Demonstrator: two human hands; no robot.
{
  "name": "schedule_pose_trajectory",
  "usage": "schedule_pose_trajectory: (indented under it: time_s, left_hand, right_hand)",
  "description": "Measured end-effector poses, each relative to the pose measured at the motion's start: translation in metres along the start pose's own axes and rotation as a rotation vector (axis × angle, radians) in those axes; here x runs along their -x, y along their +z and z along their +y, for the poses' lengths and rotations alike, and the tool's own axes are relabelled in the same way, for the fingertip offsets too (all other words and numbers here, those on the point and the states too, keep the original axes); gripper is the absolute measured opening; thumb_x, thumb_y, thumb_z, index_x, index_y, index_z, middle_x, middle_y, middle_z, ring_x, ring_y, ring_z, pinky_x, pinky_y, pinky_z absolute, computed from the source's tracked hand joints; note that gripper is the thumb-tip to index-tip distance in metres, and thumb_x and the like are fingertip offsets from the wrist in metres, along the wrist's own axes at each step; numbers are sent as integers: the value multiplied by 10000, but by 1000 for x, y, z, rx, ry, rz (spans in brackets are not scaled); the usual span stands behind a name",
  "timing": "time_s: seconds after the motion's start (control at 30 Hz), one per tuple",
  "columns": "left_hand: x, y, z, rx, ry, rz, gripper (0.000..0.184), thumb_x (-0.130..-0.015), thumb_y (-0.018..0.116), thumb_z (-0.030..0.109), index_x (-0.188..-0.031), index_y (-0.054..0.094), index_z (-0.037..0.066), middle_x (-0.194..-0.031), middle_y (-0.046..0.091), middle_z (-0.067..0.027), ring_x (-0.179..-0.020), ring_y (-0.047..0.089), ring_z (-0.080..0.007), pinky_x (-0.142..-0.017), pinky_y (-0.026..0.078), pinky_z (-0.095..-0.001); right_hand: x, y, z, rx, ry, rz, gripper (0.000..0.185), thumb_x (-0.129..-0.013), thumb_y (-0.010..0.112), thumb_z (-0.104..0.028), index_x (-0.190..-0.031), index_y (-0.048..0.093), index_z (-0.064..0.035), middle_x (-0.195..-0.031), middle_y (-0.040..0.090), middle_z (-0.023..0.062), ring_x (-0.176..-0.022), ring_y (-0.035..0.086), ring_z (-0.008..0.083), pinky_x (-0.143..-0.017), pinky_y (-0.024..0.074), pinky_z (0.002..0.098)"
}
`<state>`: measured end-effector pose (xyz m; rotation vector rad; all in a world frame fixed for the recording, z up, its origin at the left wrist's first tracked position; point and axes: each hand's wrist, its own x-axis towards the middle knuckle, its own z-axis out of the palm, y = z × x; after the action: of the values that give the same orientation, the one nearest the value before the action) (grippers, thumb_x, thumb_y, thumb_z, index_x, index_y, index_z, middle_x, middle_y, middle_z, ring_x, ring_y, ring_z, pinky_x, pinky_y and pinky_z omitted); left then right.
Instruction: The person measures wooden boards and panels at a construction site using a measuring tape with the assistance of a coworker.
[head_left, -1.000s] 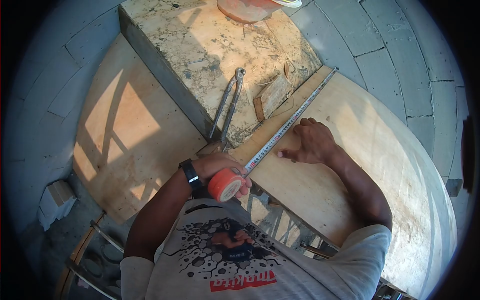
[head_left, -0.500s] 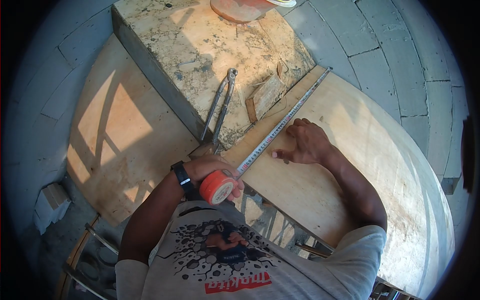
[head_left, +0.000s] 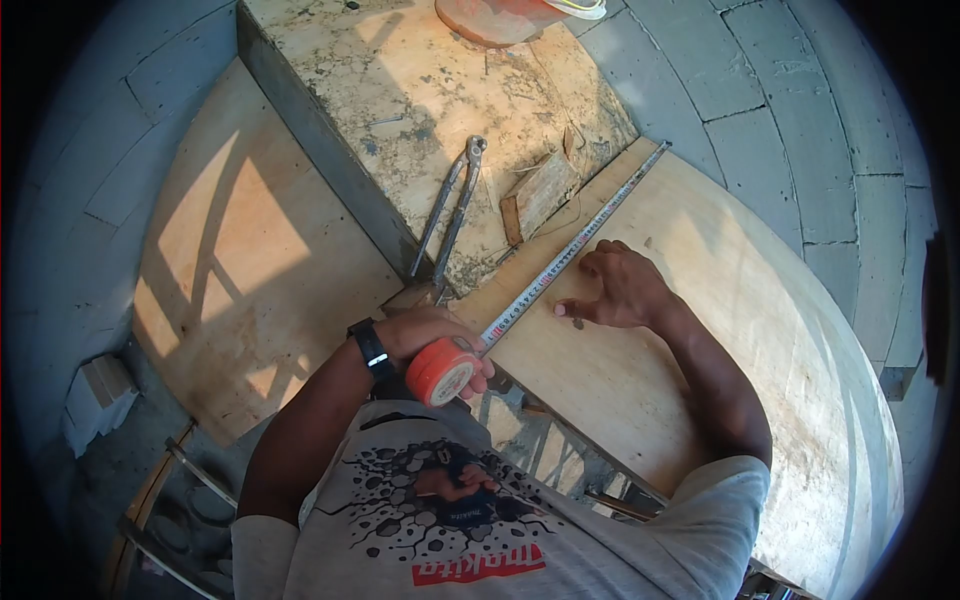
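My left hand (head_left: 432, 330), below a black wristwatch (head_left: 370, 346), is wrapped round a red tape measure (head_left: 440, 371) near the plywood's front edge. From its case the white blade (head_left: 570, 252) runs diagonally up and right across the plywood sheet (head_left: 720, 330), as far as the sheet's back edge. Just right of the blade, my right hand (head_left: 625, 288) rests on the sheet with thumb and fingers apart and nothing in it. A pair of pincers (head_left: 455, 205) lies left of the blade, handles towards me.
A stained raised board (head_left: 400, 60) bears the pincers, a wood offcut (head_left: 540, 197), a loose nail (head_left: 385, 121) and a reddish bucket (head_left: 490, 22). Another plywood sheet (head_left: 260, 300) lies at left. Gaps with metal bars (head_left: 205, 475) show below. Grey block wall (head_left: 770, 140) stands behind.
The whole view has shifted slightly, so things sit a little further right. Both hands and the extended tape keep the same arrangement.
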<state>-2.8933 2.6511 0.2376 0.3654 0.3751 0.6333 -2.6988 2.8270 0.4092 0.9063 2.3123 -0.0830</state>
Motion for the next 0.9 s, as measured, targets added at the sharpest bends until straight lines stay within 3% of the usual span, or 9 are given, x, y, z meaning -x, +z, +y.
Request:
schedule_pose_trajectory:
  time_s: [0.1,0.2,0.4,0.5,0.9]
  left_hand:
    - [0,0,0,-13,12,5,370,-957,558,221,-1099,658,-105,-959,720,-225,-800,731,-256,-741,593,-320]
    - [-1,0,-1,-18,28,4,368,-956,559,221,-1093,661,-105,-956,720,-224,-795,731,-256,-739,593,-322]
    - [0,1,-1,-32,40,7,366,-955,560,221,-1090,665,-103,-955,721,-221,-793,731,-255,-735,594,-322]
    - [-1,0,-1,-43,41,4,367,-955,559,219,-1094,664,-104,-956,721,-220,-795,731,-255,-737,594,-321]
    - [1,1,0,-63,39,16,372,-960,557,218,-1109,660,-107,-959,722,-217,-812,733,-256,-751,593,-317]
  right_hand:
    - [0,-2,-2,8,5,-14,730,-732,751,-620,-1032,678,42,-997,622,183,-1095,580,339,-938,485,439]
    - [1,-9,-10,42,31,-88,802,-726,687,-716,-1021,690,30,-1057,630,203,-1131,581,343,-983,476,434]
    - [1,-11,-22,141,57,-104,1015,-692,634,-815,-1209,626,59,-1136,628,234,-1152,580,352,-1008,461,430]
    - [2,-8,-25,172,53,-74,1064,-680,621,-839,-1215,617,81,-1153,627,237,-1161,576,357,-1013,457,433]
    - [3,-8,-34,213,81,-82,1078,-667,602,-864,-1136,648,106,-1156,619,231,-1167,557,346,-1004,440,436]
